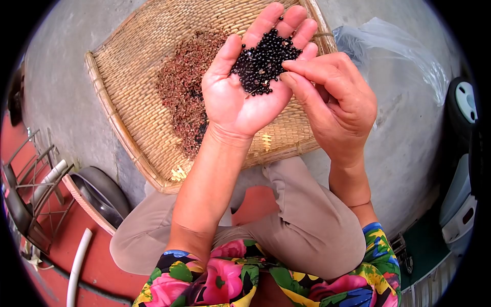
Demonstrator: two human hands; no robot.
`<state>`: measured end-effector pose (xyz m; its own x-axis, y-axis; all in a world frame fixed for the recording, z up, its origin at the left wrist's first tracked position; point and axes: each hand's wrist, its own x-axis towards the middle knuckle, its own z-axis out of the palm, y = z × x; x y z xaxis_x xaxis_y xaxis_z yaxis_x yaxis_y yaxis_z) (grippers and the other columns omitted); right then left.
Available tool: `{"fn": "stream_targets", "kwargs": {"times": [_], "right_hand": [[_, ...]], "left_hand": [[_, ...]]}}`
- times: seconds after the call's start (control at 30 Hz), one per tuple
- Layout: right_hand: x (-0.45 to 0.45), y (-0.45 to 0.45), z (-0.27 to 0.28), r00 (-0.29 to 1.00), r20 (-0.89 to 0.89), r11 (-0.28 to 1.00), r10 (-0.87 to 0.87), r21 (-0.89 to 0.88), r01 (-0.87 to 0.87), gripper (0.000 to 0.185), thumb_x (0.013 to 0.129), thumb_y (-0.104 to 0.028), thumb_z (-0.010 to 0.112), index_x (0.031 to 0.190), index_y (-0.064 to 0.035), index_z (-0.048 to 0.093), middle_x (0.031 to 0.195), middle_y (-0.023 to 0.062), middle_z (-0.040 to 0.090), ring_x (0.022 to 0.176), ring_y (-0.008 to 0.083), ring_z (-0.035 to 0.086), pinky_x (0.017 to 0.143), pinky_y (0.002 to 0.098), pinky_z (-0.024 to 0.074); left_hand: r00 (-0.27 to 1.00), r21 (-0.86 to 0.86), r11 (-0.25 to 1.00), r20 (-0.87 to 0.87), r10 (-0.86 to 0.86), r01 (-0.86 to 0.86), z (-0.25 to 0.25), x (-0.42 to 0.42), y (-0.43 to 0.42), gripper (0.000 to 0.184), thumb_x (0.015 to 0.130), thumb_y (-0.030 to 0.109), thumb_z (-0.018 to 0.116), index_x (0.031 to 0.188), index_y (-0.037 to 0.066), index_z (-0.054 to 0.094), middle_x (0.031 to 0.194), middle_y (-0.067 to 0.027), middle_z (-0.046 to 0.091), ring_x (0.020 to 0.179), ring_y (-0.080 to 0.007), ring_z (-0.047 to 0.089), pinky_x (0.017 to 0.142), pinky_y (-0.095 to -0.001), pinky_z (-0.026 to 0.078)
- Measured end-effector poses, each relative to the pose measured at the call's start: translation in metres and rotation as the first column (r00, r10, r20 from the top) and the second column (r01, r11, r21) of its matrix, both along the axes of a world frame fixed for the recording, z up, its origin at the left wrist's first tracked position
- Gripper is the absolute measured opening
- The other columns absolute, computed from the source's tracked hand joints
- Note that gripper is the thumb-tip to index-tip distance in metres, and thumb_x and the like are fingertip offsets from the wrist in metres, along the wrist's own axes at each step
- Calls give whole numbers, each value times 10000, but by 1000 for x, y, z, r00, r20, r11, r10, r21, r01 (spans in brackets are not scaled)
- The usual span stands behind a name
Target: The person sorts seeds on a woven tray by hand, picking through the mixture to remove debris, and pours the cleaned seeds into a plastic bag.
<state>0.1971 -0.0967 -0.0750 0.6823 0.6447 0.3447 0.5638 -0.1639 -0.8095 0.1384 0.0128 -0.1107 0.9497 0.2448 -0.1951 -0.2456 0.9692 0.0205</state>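
Observation:
Palm up and slightly cupped, my left hand point(230, 102) holds a heap of small shiny black seeds point(266, 59) with a few pale bits among them. My right hand point(340, 97) is beside it, thumb and forefinger pinched together at the right edge of the heap; anything between the fingertips is too small to make out. Both hands are above a woven tray point(128, 77) with a raised rim. On the tray, left of my left hand, lies a pile of reddish-brown husks point(179, 92) with some black seeds in it.
A clear plastic bag point(399, 51) lies on the grey floor at the right. Wheeled objects point(465, 102) stand at the far right. At the left are a dark basin point(102, 194), a metal rack point(38, 179) and a white pipe point(77, 266). My folded legs are below the tray.

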Motion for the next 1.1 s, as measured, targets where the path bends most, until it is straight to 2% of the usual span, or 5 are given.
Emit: {"fn": "stream_targets", "kwargs": {"times": [0.23, 0.47, 0.53, 0.77, 1.1], "right_hand": [[-3, 6, -9, 992, 119, 999, 49, 3, -50, 213, 694, 52, 716, 883, -44, 692, 746, 45, 591, 603, 111, 496, 503, 210, 387], [3, -8, 7, 995, -44, 996, -87, 12, 88, 38, 804, 25, 641, 804, -4, 617, 732, 14, 551, 614, 54, 443, 500, 190, 328], [8, -16, 5, 995, -32, 985, -98, -145, 93, 28, 814, 7, 641, 801, -3, 617, 734, 19, 552, 617, 61, 449, 511, 190, 327], [-7, 3, 0, 1000, -4, 998, 8, -64, -8, 203, 687, 34, 740, 868, -39, 688, 753, 14, 587, 571, 69, 436, 465, 206, 326], [-5, 0, -1, 999, -42, 1000, -14, 4, 15, 197, 697, 59, 711, 860, -44, 667, 782, 28, 619, 600, 87, 485, 472, 200, 349]], "left_hand": [[999, 93, 995, 32, -35, 32, -5, 0, -3, 592, 901, 325, 449, 1387, 9, 331, 1444, -188, 302, 1369, -326, 222, 1139, -447, 154], [1000, -9, 1000, 28, 6, -6, -3, 2, 2, 583, 897, 309, 437, 1378, -4, 335, 1437, -184, 320, 1369, -321, 231, 1142, -448, 158], [983, -77, 994, -168, 69, -83, 14, 6, 6, 566, 895, 282, 438, 1378, 4, 338, 1432, -174, 338, 1372, -312, 231, 1149, -444, 145], [997, 52, 999, 75, 8, -12, -4, 5, 4, 573, 906, 308, 412, 1392, 18, 323, 1443, -183, 307, 1374, -319, 219, 1144, -441, 152], [996, -6, 1000, 89, 15, -15, -10, 5, 3, 589, 910, 322, 409, 1395, 4, 307, 1446, -188, 295, 1372, -322, 220, 1143, -445, 148]]}}
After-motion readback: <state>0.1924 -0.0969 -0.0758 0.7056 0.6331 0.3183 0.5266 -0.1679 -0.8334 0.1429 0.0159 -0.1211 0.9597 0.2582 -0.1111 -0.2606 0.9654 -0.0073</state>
